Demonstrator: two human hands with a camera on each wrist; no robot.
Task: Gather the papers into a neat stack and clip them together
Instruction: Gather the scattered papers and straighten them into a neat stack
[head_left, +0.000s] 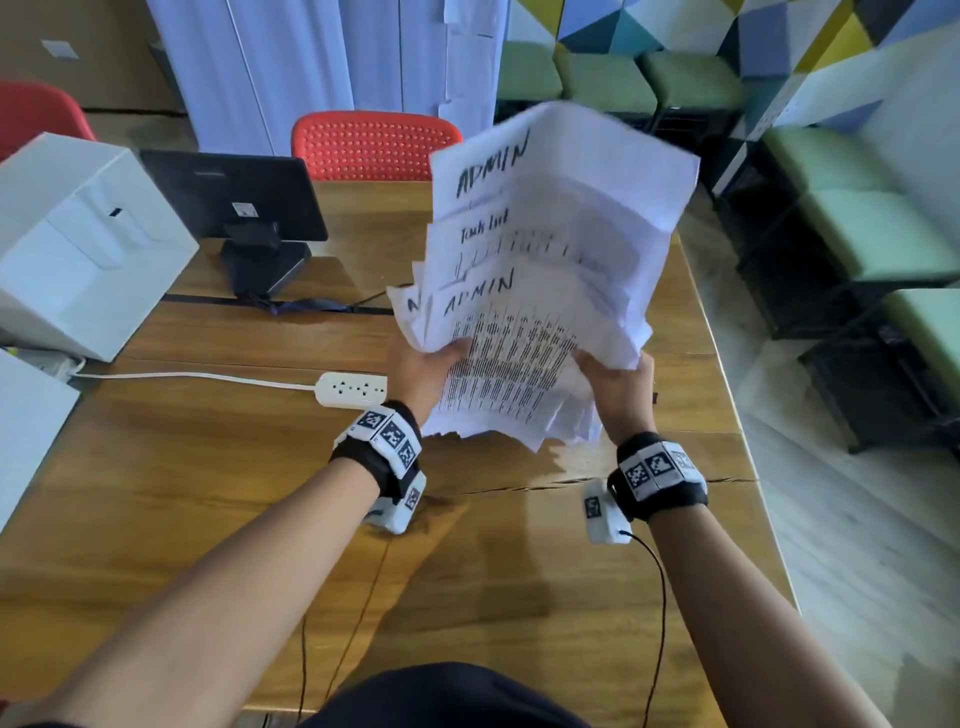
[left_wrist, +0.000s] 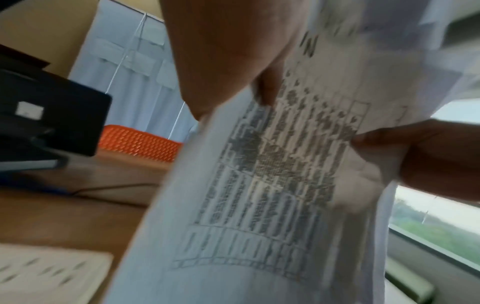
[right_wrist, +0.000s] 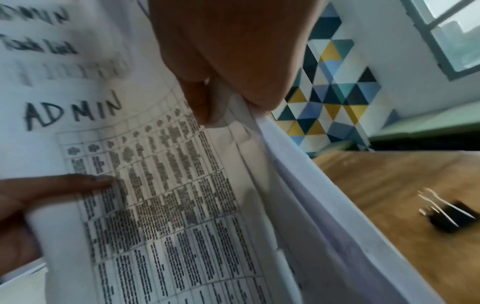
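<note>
Head view: papers (head_left: 545, 270) lifted off table (head_left: 218, 509), fanned and uneven, left hand (head_left: 423, 371) and right hand (head_left: 618, 384) gripping the lower edges. Power strip (head_left: 352, 388) and monitor (head_left: 234, 197) to the left.
Left wrist: thumb pinching sheet edge, blurred.
Right wrist: fingers (right_wrist: 197, 100) clamped on paper edge; binder clip (right_wrist: 450, 214) lying on table, apart from papers.

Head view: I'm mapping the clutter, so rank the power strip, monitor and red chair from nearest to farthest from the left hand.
1. Power strip, just left of the left hand.
2. Monitor, farther back on the left.
3. Red chair, behind the table's far edge.
</note>
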